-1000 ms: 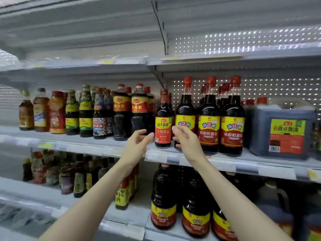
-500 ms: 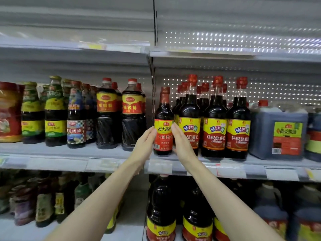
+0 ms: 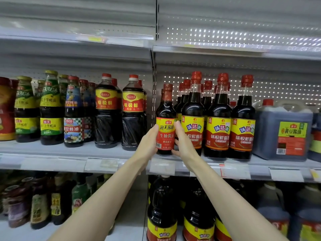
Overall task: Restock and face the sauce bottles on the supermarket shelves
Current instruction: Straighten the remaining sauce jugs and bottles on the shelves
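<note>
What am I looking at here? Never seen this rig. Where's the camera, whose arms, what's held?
There is no machine here: a person wears one wide-angle camera on the head, looking forward and down, so the two bare arms reaching in from the bottom are their own. The scene is a grey metal supermarket shelf stocked with sauce bottles. The left hand and right hand cup opposite sides of a small dark soy sauce bottle with a red-and-yellow label, which stands upright at the shelf's front edge, label facing out. To its right stand three dark bottles with red caps and yellow labels, then a large blue-grey jug. Taller dark bottles with red-and-yellow labels stand to its left.
</note>
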The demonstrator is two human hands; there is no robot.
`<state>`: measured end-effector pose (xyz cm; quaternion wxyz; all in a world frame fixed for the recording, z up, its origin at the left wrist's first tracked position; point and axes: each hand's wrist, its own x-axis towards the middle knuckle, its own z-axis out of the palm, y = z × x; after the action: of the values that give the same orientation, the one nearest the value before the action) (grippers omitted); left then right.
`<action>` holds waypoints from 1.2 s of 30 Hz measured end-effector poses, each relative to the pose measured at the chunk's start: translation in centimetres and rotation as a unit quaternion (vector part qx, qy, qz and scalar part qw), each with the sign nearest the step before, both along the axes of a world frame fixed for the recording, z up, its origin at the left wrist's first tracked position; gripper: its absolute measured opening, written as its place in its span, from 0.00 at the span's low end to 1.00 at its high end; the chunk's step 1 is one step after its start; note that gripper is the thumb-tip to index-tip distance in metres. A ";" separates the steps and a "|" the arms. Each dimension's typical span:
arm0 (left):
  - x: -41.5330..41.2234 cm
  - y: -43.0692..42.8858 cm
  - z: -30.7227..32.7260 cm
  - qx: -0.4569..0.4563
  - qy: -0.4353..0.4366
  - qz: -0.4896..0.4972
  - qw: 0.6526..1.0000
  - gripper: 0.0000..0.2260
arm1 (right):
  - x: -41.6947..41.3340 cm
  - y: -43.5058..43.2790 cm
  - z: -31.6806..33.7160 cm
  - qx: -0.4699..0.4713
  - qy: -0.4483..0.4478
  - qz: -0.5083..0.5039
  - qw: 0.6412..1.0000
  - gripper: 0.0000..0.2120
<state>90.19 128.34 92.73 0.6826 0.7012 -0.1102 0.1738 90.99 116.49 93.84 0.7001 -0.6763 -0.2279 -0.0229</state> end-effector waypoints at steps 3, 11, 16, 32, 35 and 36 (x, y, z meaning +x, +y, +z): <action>0.3 0.1 0.0 0.005 0.006 0.007 1.000 0.15 | 0.2 0.2 -0.1 0.007 0.006 0.000 1.000 0.08; 0.8 0.2 0.3 -0.021 0.017 0.011 1.000 0.13 | 0.8 0.4 -0.2 0.023 0.020 -0.010 0.999 0.21; 1.4 0.3 0.1 -0.025 0.015 0.017 0.999 0.13 | 1.7 0.5 -0.5 0.029 0.040 -0.009 0.999 0.24; 2.5 0.4 0.3 -0.022 0.022 0.015 0.999 0.13 | 4.2 1.4 -0.6 0.015 0.049 -0.025 0.998 0.25; 2.6 0.5 0.5 -0.018 0.031 0.015 0.999 0.13 | 4.6 1.5 -0.8 0.013 0.042 -0.033 0.998 0.24; 2.4 0.3 0.6 -0.009 0.033 0.019 0.999 0.13 | 4.6 1.6 -0.8 0.014 0.040 -0.035 0.998 0.24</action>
<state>92.62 128.63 93.29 0.6884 0.7025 -0.0726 0.1651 95.61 118.07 93.09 0.7165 -0.6747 -0.1757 -0.0235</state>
